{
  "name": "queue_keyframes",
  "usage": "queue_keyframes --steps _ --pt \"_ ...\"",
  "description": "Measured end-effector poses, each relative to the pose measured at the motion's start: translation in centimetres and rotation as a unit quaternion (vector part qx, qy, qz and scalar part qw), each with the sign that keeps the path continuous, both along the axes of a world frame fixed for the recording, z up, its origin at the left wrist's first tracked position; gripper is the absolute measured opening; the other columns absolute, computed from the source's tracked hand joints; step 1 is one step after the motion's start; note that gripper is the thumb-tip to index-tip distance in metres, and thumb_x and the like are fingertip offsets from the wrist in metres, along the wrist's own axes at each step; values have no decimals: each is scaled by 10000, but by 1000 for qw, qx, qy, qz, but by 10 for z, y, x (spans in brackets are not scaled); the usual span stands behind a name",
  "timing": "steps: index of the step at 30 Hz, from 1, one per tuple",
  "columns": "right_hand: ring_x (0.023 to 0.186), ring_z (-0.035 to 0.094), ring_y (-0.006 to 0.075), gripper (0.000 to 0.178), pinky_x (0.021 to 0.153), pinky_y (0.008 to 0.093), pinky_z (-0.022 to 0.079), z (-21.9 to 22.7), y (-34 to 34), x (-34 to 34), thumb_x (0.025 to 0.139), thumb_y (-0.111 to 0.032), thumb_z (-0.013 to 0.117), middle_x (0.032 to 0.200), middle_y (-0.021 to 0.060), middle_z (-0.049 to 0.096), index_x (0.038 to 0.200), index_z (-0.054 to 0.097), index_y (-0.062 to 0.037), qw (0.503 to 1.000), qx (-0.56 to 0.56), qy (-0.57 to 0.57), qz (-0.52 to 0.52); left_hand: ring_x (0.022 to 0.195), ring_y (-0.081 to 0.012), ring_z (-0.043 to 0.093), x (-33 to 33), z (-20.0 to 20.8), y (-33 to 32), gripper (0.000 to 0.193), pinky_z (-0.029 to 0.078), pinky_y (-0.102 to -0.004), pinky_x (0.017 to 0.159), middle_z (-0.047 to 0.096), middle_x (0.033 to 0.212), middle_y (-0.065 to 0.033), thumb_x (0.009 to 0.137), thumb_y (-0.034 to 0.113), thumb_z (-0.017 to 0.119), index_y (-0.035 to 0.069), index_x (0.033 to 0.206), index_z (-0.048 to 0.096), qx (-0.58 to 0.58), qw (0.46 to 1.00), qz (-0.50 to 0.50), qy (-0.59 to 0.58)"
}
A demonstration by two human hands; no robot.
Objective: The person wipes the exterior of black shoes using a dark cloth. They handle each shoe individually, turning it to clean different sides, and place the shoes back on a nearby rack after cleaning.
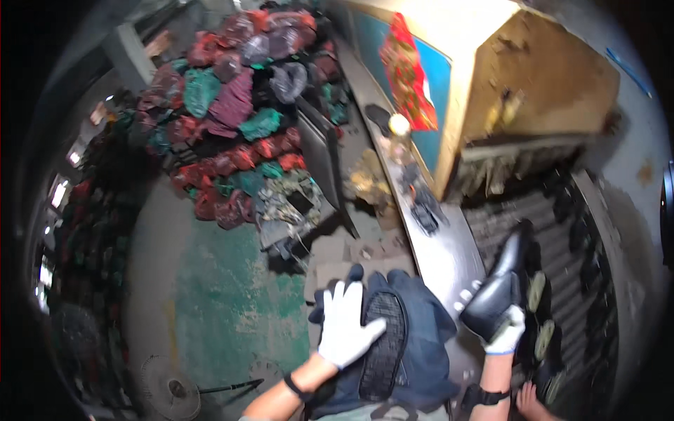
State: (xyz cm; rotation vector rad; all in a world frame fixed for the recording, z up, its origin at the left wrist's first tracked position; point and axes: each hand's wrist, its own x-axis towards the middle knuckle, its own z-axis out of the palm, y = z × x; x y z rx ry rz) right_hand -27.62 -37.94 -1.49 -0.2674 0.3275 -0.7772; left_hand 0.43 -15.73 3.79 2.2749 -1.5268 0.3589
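My left hand (347, 330), in a white glove, lies over my lap with its fingers stretched out and spread. Its thumb rests at the edge of a black ridged shoe sole (383, 344), which lies lengthwise on my dark blue clothing (428, 344). The sole's tread faces up; whatever is beneath it is hidden. Off to the right, my white-gloved right hand (507, 330) grips a black leather shoe (491, 302) over the bench edge. White fingertips show on the shoe's left side, and its narrow end points up and away from me.
A metal bench (449, 245) with small dark items runs beside me. Rows of black shoes (540, 309) lie on a ridged conveyor (554, 238) at right, below a box-like housing (540, 77). Another person's bare hand (530, 401) is near its edge. Bagged bundles (232, 105) are heaped ahead; a fan (172, 389) stands left.
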Motion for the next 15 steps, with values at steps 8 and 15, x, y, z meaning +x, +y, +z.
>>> queue_keyframes --steps 8,15 --pt "1393 643 288 1332 1145 418 566 39 129 6 725 120 861 1595 192 563 1806 103 -58 938 -220 267 -8 1257 -235 709 19 -24 14 482 549 -386 1111 755 1345 -116 986 200 826 -2 1402 689 -109 742 -93 654" --pt "1408 637 299 1286 1158 402 549 61 169 13 745 32 869 1622 227 545 1793 126 -15 892 -325 312 25 1497 -378 574 15 -31 36 612 476 -501 1250 614 1580 -206 1105 302 718 41 1611 494 -190 413 -223 862"
